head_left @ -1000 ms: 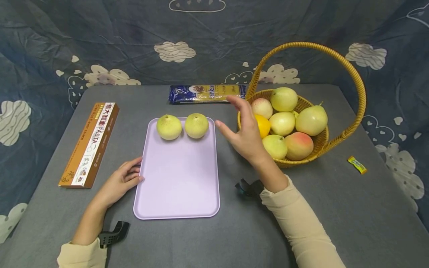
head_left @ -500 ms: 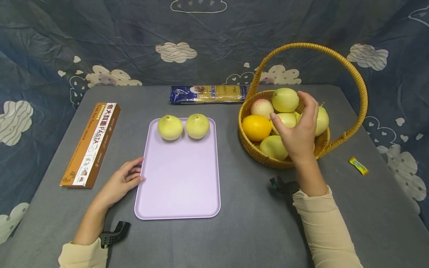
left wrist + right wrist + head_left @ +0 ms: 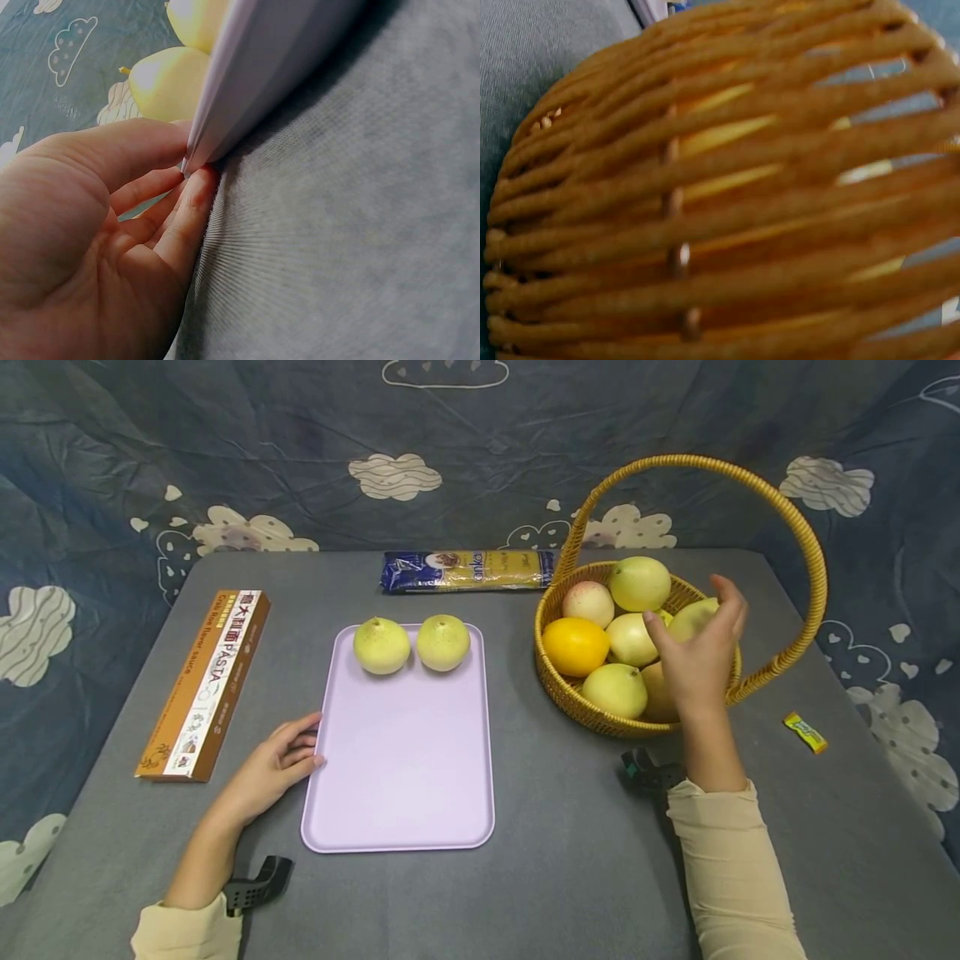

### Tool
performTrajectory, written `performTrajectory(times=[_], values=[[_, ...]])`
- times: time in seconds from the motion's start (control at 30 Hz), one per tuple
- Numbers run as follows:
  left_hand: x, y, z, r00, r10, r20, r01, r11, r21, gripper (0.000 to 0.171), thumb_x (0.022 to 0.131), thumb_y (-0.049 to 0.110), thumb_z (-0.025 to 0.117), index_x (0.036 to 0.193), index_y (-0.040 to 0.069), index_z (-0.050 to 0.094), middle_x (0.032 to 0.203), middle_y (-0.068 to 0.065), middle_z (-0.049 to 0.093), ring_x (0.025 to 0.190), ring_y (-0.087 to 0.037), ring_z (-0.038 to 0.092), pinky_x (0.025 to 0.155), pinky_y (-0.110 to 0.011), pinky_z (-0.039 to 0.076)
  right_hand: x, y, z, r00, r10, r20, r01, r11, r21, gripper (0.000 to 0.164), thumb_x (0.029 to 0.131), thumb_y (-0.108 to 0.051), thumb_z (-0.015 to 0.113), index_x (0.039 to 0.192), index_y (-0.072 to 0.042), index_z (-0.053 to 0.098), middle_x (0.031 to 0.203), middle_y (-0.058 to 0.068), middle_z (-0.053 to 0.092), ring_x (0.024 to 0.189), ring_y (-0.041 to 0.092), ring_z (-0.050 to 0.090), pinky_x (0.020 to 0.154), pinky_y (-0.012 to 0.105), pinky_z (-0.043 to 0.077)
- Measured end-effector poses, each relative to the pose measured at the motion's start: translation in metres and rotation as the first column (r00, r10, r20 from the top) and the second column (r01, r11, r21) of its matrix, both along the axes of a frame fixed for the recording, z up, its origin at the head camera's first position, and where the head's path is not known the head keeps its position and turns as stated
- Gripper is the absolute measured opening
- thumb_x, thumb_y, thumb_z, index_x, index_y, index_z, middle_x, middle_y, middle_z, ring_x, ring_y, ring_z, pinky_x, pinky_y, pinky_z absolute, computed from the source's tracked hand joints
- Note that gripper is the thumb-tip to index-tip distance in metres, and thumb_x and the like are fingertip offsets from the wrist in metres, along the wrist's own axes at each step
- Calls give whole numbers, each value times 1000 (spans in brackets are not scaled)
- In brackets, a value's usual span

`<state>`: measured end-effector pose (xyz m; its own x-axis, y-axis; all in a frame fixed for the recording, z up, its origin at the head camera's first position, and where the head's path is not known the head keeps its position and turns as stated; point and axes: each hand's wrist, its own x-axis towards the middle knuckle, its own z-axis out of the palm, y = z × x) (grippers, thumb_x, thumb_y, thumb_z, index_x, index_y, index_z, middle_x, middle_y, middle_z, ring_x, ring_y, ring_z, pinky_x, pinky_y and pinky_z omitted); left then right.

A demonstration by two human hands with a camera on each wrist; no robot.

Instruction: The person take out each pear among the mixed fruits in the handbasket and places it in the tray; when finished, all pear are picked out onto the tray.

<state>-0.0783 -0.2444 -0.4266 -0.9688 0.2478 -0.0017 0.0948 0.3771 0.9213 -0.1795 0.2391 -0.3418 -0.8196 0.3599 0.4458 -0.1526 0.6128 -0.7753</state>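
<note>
Reaching into the basket (image 3: 558, 681), right hand (image 3: 697, 664) hovers over a pale pear (image 3: 693, 618) at the far right, fingers apart, nothing gripped yet. Wrap it fully, lift w/o knocking neighbours. Left hand (image 3: 273, 768) touches tray (image 3: 401, 777) edge on desk, fingers relaxed.

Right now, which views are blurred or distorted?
Head view: sharp, evenly lit, table edges splay outward. Left wrist view: tray edge and left hand soft, too close for focus. Right wrist view: basket weave fills the frame, blurred; right hand not in it.
</note>
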Motion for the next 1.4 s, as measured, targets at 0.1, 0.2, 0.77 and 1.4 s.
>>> performTrajectory(times=[0.1, 0.2, 0.77, 1.4], values=[[0, 1, 0, 1000, -6, -10, 6, 1000, 21, 57, 82, -7, 60, 133, -10, 33, 115, -24, 40, 96, -2, 46, 82, -9, 43, -1, 4, -3, 1000, -24, 16, 24, 1000, 11, 70, 76, -25, 71, 132, -12, 30, 132, 4, 28, 122, 9, 24, 101, 20, 22], [1, 1, 0, 1000, -10, -18, 11, 999, 37, 58, 82, -7, 60, 133, -10, 33, 114, -24, 40, 96, -2, 45, 82, -8, 43, -2, 8, -6, 998, -47, 41, 46, 999, 22, 70, 77, -27, 70, 131, -12, 30, 132, 5, 27, 122, 12, 24, 101, 21, 22], [1, 2, 1, 999, -8, -33, 9, 999, 40, 57, 82, -7, 60, 132, -10, 34, 112, -24, 41, 96, -2, 45, 82, -8, 43, -7, 20, -13, 936, -180, 302, 177, 983, 37, 77, 77, -45, 63, 137, -19, 23, 140, 4, 19, 127, 19, 13, 105, 36, 15], [1, 2, 1, 999, -5, -34, 5, 1000, 17, 57, 82, -6, 61, 132, -10, 35, 113, -24, 42, 96, -2, 46, 81, -8, 43, -11, 25, -13, 888, -198, 415, 191, 980, 57, 72, 83, -32, 60, 139, -19, 18, 143, 7, 13, 130, 25, 5, 106, 38, 12]])
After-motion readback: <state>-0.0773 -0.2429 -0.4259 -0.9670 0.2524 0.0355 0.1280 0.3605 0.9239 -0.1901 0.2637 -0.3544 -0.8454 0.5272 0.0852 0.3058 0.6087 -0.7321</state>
